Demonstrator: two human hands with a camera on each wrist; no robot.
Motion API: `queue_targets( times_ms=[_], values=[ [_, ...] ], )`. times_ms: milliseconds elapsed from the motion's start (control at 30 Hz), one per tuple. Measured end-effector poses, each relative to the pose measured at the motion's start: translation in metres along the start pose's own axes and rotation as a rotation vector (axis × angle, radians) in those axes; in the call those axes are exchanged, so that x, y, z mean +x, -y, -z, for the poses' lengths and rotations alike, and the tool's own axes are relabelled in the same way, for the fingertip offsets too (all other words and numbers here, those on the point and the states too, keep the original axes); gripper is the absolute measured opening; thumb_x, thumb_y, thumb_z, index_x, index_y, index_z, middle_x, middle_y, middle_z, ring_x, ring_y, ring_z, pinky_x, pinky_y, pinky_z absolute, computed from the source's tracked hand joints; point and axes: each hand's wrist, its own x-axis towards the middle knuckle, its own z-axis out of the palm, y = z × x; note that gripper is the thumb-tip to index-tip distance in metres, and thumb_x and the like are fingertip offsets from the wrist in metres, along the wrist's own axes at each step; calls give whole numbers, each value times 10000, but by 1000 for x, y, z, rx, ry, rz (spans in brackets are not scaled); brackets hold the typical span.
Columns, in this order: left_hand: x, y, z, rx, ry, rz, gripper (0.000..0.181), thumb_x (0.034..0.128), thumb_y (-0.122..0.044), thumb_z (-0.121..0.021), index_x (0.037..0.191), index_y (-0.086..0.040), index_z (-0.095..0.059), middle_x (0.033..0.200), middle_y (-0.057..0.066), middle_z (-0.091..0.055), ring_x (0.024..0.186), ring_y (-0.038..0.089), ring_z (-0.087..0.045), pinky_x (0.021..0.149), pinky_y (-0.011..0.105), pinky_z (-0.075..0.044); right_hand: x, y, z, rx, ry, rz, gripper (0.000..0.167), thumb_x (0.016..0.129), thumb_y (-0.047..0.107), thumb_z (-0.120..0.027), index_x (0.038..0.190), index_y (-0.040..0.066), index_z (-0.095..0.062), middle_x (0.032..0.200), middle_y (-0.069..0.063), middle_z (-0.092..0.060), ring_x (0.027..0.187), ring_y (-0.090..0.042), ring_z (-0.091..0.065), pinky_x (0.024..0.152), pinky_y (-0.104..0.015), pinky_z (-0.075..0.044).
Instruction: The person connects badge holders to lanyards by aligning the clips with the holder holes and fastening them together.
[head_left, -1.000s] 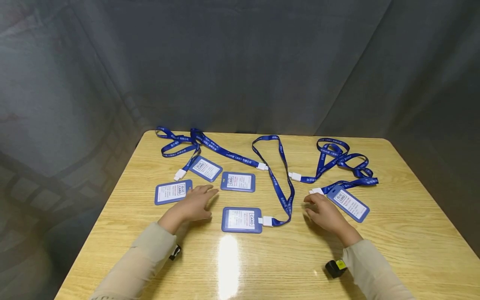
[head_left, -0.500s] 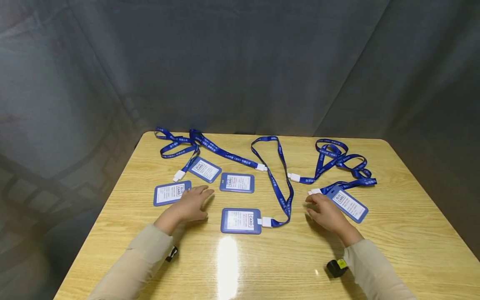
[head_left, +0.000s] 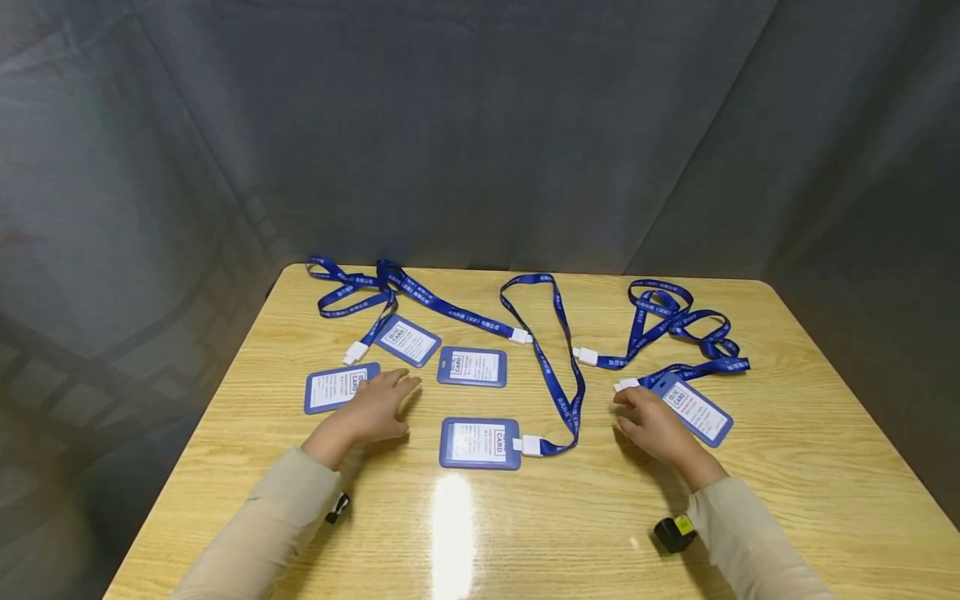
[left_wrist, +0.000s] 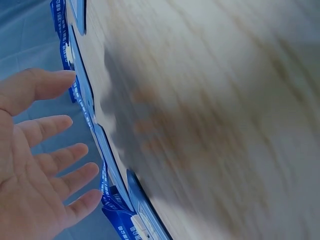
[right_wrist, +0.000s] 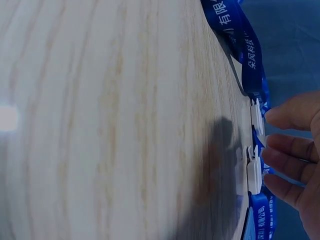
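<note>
My left hand hovers with spread, relaxed fingers over the right end of a blue badge holder, hiding part of it. The left wrist view shows that palm holding nothing. To its right lies a badge holder joined by a white clip to a blue lanyard. My right hand, fingers loosely bent and holding nothing, is above the table beside a tilted badge holder. Its fingertips are near a lanyard's white clip; in the right wrist view, white clips lie beyond the fingers.
Two more badge holders lie at centre left, one slanted and one level. Loose lanyards curl at the back left and back right. The wooden table ends at a dark grey curtain.
My left hand has drifted slightly left, over the left badge holder. My right hand stays nearly in place. The badge holders and lanyards shift slightly left together in the head view.
</note>
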Motion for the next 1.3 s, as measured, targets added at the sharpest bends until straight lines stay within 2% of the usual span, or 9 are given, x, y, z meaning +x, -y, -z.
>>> queue_targets(
  times_ms=[200,367,600,967,1300],
  values=[
    [-1,2,2,-12,-1,11,717,654,-141,-641,1302,-32,-356,1340,227,-252,1208,416,-198,912,622,-123,2,-3,1,-15,-11,-10,216,713,-23,-606,920,-32,-545,885,-129,-532,790,-288,-520,686,-421,-434],
    [-1,3,0,-16,-2,22,728,644,-138,-642,1302,-25,-352,1348,229,-235,1210,435,-174,912,623,-113,3,-5,2,-17,9,-33,219,725,-6,-603,934,-35,-546,890,-130,-533,810,-303,-521,697,-432,-435],
    [-1,8,-2,-4,-33,19,713,642,-127,-649,1284,3,-366,1337,245,-245,1205,430,-191,916,614,-134,3,-7,5,-26,19,-53,230,729,-18,-602,950,-46,-545,887,-133,-535,809,-304,-520,698,-433,-434],
    [2,15,-1,12,-28,37,738,633,-138,-652,1294,0,-352,1339,250,-235,1205,432,-187,905,627,-133,9,-12,8,-44,20,-75,217,730,-4,-599,941,-25,-550,878,-126,-528,801,-288,-502,684,-430,-428],
    [4,21,1,10,-10,64,737,635,-115,-646,1294,12,-343,1332,270,-229,1204,435,-183,909,623,-131,13,-18,11,-43,15,-75,221,732,-10,-595,943,-51,-542,883,-146,-539,816,-306,-522,700,-429,-434]
  ],
)
